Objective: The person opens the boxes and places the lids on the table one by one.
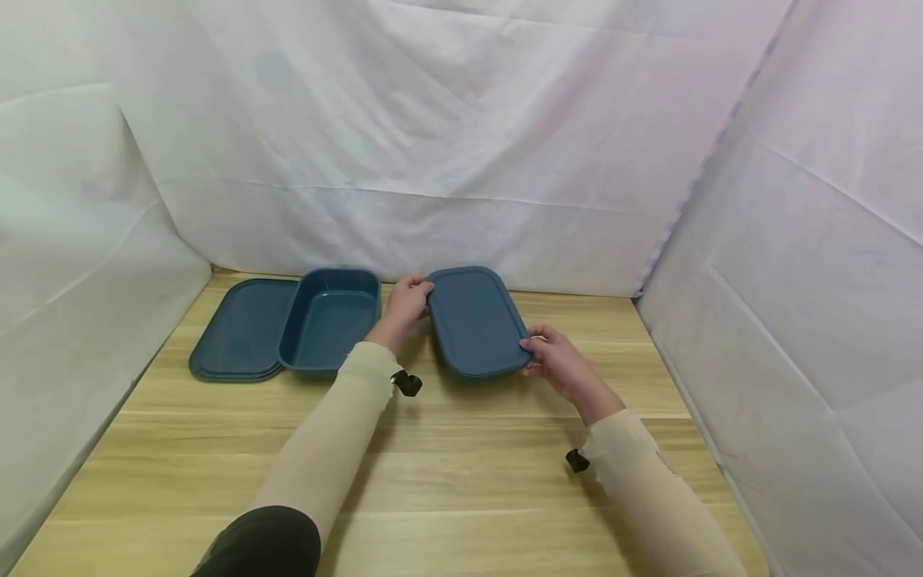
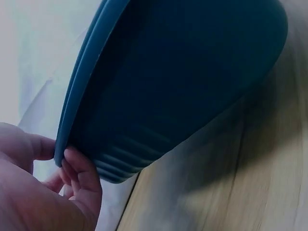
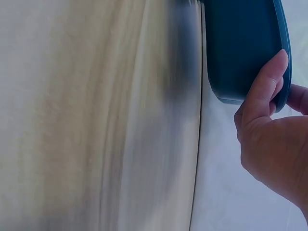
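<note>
A dark blue lidded box (image 1: 476,322) sits mid-table, slightly tilted. My left hand (image 1: 408,300) grips its far left corner; in the left wrist view the fingers (image 2: 79,171) curl under the lid's rim while the box (image 2: 183,82) fills the frame. My right hand (image 1: 550,357) pinches the near right corner; the right wrist view has the thumb (image 3: 262,84) pressed against the box (image 3: 240,48) wall below the lid edge. To the left stand an open blue box (image 1: 329,322) and a loose blue lid (image 1: 241,330) lying flat, partly under it.
The wooden table (image 1: 447,473) is walled by white sheeting at the back (image 1: 433,144), the left (image 1: 65,264) and the right (image 1: 808,304). Bare wood stretches across the near half.
</note>
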Available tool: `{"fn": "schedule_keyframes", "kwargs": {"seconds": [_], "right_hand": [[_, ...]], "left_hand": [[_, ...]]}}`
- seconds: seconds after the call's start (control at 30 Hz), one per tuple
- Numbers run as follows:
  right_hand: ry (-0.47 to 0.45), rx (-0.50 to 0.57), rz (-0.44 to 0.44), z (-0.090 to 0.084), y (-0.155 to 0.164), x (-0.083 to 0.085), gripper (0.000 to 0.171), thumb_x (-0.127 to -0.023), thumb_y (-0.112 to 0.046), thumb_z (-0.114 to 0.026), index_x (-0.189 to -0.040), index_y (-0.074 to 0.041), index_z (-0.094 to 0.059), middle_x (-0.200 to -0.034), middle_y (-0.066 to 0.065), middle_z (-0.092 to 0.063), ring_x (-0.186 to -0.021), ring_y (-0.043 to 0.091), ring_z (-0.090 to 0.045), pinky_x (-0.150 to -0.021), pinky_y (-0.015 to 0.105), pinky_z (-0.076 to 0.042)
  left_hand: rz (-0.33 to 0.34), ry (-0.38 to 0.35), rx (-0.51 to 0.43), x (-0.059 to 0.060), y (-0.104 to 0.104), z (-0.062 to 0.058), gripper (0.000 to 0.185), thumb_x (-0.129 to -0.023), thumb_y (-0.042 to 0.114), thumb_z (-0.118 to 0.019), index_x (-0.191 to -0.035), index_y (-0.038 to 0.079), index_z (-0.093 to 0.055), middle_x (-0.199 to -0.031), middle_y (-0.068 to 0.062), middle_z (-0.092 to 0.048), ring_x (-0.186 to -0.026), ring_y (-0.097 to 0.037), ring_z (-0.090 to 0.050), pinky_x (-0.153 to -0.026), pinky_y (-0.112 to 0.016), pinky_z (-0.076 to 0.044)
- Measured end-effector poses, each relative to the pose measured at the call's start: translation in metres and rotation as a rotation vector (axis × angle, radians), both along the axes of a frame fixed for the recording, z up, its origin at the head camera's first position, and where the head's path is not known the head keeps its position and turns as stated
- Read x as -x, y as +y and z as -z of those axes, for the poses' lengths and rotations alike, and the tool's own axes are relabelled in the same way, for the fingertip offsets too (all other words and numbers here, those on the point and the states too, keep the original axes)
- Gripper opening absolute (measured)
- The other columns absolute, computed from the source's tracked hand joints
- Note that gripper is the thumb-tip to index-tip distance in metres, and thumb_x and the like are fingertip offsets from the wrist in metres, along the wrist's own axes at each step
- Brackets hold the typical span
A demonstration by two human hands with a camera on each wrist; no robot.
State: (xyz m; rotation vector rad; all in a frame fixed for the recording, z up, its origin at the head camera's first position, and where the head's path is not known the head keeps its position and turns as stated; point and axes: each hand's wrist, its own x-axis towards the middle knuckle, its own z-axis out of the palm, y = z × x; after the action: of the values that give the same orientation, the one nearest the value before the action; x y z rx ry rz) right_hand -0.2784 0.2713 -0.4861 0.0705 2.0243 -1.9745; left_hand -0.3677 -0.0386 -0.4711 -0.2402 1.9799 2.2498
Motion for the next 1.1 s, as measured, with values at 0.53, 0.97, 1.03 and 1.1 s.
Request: {"fn": "schedule_keyframes", "kwargs": {"seconds": [0.53, 0.97, 1.03, 1.1], "right_hand": [[-0.069, -0.046, -0.196, -0.006, -0.014, -0.029, 0.02, -0.11, -0.012, -0.063, -0.119, -0.006, -0.046, -0.095, 0.011, -0.071, -0.075, 0.019, -0.069, -0.07, 0.034, -0.062], [-0.091, -0.059, -0.255, -0.002, -0.025, -0.051, 0.026, -0.109, -0.011, -0.07, -0.117, -0.005, -0.046, -0.095, 0.009, -0.066, -0.083, 0.024, -0.072, -0.069, 0.033, -0.063], [-0.086, -0.06, -0.264, -0.001, -0.026, -0.054, 0.027, -0.108, -0.011, -0.07, -0.118, -0.005, -0.045, -0.095, 0.008, -0.068, -0.084, 0.024, -0.072, -0.069, 0.033, -0.063], [-0.08, -0.059, -0.267, 0.0, -0.027, -0.056, 0.028, -0.108, -0.01, -0.07, -0.118, -0.004, -0.045, -0.094, 0.007, -0.069, -0.083, 0.024, -0.072, -0.069, 0.033, -0.063]], "left_hand": [[0.247, 0.029, 0.27, -0.008, -0.033, -0.011, 0.047, -0.117, 0.023, -0.056, -0.162, 0.007, -0.052, -0.158, -0.018, -0.055, -0.135, -0.033, -0.061, -0.112, -0.05, -0.054], [0.392, 0.114, 0.49, -0.019, -0.047, -0.017, 0.043, -0.117, 0.02, -0.054, -0.156, 0.003, -0.052, -0.151, -0.023, -0.058, -0.128, -0.036, -0.066, -0.103, -0.052, -0.06], [0.4, 0.122, 0.515, -0.02, -0.047, -0.017, 0.043, -0.116, 0.02, -0.053, -0.155, 0.002, -0.053, -0.148, -0.023, -0.06, -0.126, -0.036, -0.067, -0.102, -0.053, -0.06], [0.403, 0.134, 0.547, -0.021, -0.047, -0.017, 0.043, -0.116, 0.021, -0.053, -0.154, 0.002, -0.054, -0.146, -0.023, -0.061, -0.124, -0.036, -0.068, -0.1, -0.052, -0.061]]}}
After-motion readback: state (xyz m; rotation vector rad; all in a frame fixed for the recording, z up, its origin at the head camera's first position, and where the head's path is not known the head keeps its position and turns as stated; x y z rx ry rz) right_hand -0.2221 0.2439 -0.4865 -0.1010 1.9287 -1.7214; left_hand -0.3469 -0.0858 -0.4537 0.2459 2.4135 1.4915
